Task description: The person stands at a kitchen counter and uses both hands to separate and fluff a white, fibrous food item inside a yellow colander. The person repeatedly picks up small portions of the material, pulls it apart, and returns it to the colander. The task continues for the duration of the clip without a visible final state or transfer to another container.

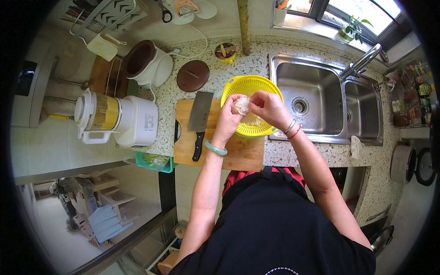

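Note:
Over a yellow colander (253, 84), my left hand (228, 120) is closed round a pale, ruffled clump of snow fungus (240, 106). The fingertips of my right hand (270, 110) are pinched together at the clump's right edge. Small pale bits lie in the bottom of the colander, partly hidden by my hands. The colander stands at the right part of a wooden cutting board (243, 153). To the left of my left wrist, a cleaver (200, 112) with a black handle rests on the board.
A double steel sink (316, 96) with a faucet (362, 59) lies to the right. On the left stand a white soy-milk-style blender (107, 114) and a white cooker with a brown pot (149, 62). A brown lid (193, 76) and a small yellow bowl (225, 53) sit behind the board.

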A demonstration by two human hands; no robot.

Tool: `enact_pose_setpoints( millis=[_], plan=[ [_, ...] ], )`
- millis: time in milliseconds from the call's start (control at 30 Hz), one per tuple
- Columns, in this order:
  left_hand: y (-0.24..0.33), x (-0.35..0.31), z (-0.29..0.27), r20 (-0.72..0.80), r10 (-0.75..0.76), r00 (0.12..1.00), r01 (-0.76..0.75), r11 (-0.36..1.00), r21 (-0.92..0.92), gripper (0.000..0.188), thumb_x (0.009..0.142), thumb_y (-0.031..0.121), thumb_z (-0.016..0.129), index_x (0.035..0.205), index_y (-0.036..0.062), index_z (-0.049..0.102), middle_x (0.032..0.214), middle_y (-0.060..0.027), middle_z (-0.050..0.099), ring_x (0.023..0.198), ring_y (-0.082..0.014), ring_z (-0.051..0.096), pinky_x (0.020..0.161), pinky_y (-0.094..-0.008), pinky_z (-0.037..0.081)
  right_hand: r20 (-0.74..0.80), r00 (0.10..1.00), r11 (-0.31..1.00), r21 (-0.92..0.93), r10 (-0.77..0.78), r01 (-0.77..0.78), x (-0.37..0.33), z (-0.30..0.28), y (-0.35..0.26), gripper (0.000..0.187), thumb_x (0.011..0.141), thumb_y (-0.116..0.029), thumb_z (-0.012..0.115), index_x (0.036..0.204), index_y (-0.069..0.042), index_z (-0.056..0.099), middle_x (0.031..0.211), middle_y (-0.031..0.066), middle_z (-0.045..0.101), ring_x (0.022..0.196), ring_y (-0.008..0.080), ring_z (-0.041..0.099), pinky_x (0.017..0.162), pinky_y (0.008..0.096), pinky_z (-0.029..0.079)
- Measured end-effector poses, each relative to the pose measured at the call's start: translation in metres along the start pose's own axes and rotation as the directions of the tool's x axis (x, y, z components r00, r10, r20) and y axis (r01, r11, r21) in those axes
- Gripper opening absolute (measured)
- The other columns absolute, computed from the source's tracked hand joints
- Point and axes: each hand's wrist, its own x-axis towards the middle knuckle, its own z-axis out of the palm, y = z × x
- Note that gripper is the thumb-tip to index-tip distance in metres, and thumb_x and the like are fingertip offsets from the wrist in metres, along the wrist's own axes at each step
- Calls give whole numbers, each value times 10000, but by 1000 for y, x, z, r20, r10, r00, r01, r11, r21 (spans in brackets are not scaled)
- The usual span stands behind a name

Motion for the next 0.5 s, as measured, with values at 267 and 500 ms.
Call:
enact_pose_setpoints(
  millis=[267,500],
  plan=[
    [-1,-1,-3,-6,22,1000,-22,997,78,328,840,-31,632,1151,32,547,1072,-11,602,979,-90,567,880,-237,470,-20,996,983,-166,-87,82,2,7,3,142,742,-105,677,750,5,588,674,170,627,633,313,646,586,361,514],
    [-5,-4,-5,-37,-36,999,36,999,-10,357,850,-45,584,1199,14,536,1101,-23,605,992,-103,579,887,-246,473,-154,988,997,-80,-17,5,-4,9,4,131,723,-66,682,763,21,592,685,168,638,627,307,646,591,342,517]
  ],
)
